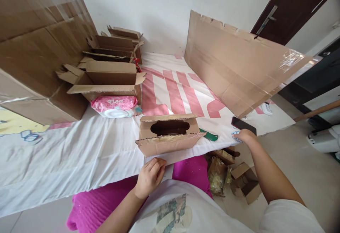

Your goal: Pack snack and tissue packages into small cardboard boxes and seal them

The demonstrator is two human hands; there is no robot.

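At the table's front edge lies my left hand (151, 177), fingers curled in, nothing seen in them, just below a small cardboard box (170, 146). That box stands with its long top flaps up, and an oval cut-out shows in its inner panel. My right hand (245, 136) rests on the cloth at the right, beside a dark phone (245, 123). Its fingers reach left over a blue outline print, apparently holding nothing. Between the box and this hand is a green-handled tool (209, 135), its other end hidden by the box.
Open cardboard boxes (111, 78) line up at the back left, beside a tall carton (39, 55). A pink wipes pack (114, 106) sits before them. One large cardboard sheet (239, 62) stands at right. Below, a small carton (246, 183) lies on the floor.
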